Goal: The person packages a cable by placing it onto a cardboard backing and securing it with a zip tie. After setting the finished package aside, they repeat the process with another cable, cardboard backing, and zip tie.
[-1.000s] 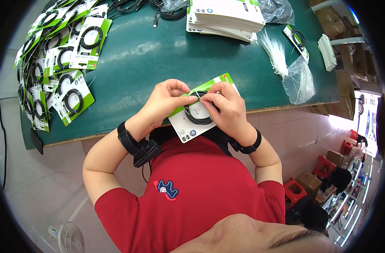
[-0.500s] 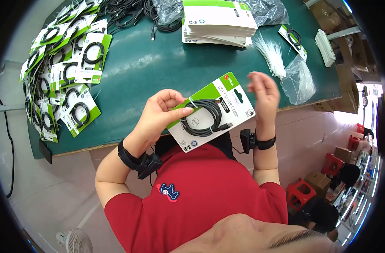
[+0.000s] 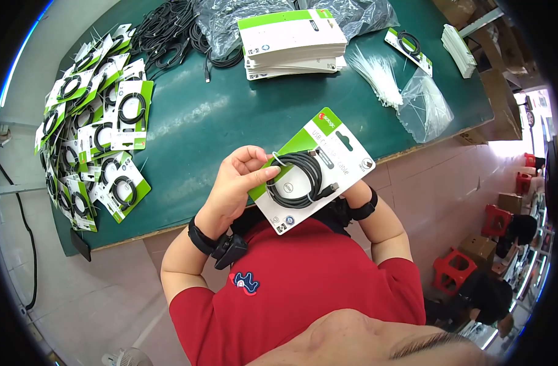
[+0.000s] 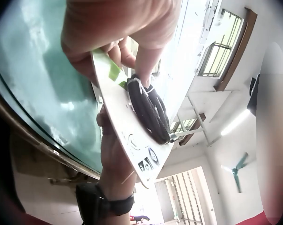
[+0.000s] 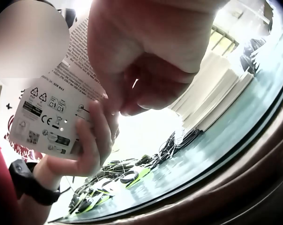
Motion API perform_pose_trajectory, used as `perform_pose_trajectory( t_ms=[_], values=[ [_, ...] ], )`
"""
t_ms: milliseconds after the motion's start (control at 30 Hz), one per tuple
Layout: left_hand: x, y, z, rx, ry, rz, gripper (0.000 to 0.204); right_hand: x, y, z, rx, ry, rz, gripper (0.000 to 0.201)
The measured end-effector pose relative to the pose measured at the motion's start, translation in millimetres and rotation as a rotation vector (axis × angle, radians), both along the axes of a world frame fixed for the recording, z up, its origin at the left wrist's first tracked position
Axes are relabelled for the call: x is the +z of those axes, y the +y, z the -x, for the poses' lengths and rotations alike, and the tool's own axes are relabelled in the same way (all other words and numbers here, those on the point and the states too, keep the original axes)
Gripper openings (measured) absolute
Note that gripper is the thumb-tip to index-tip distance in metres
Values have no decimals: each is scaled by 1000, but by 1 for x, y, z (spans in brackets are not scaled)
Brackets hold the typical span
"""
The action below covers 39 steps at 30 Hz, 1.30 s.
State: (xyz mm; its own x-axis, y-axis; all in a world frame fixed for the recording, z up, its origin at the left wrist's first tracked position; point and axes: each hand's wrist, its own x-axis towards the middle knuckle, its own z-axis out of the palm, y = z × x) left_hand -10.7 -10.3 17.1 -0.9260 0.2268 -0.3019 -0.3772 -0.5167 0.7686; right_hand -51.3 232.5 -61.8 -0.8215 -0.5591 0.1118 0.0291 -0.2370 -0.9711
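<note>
A white-and-green USB-C cable card (image 3: pixel 346 155) is held tilted in front of the body by my left hand (image 3: pixel 236 183). Its thumb lies on the front at the card's left edge, fingers behind. On the card sits a coiled black cable (image 3: pixel 318 174), bound with white cable ties (image 3: pixel 279 160); two connectors point right. My right hand (image 5: pixel 155 42) is behind the card, mostly hidden in the head view. Seen from the right wrist, its fingers are curled close to the printed back (image 5: pixel 43 126) and the left fingertips; I cannot tell what they hold.
Finished-looking cable cards (image 3: pixel 102 134) heap at the table's left. Loose black cables (image 3: pixel 169 30) and a stack of cards (image 3: pixel 291 46) lie at the back. White cable ties (image 3: pixel 376 76), a plastic bag (image 3: pixel 428 113) and a single cable card (image 3: pixel 407 47) are on the right.
My right hand moved off the front of the card, out to the right, then in behind it. The left hand keeps its hold on the card, now slightly lower.
</note>
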Motion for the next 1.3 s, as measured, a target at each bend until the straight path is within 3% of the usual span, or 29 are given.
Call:
perform_pose_trajectory(
  t_ms=[67,167,200,300,433,567,733,867,967,1133,1300],
  values=[
    [-3,0,-1,-6,-12,-9,22,0,0,1,9,22,-10,42],
    [-4,-3,-1,6,4,-88,22,9,-6,12,-126,641,-338,37],
    [-2,-3,1,2,4,-87,22,16,-6,12,-130,640,-338,37],
    [3,-3,2,42,34,7,22,46,-8,11,-46,234,-231,34],
    [-2,0,1,23,0,-10,21,43,-10,10,-33,62,-30,32],
    [-2,-1,0,17,4,-35,20,36,-14,9,-79,318,-90,32],
    [-11,-4,-1,-10,-66,-141,19,35,-14,8,-9,436,-276,32],
    [-15,-4,-2,-16,-77,-127,20,22,-13,5,-25,325,-278,35],
    [-2,-2,0,-28,-73,-81,21,27,-12,5,49,119,-125,39],
    [-10,-5,-2,0,-66,-88,21,23,-15,5,54,147,-162,44],
    [-6,-5,-4,-25,-64,-58,29,23,-12,6,20,21,-42,33]
  ],
)
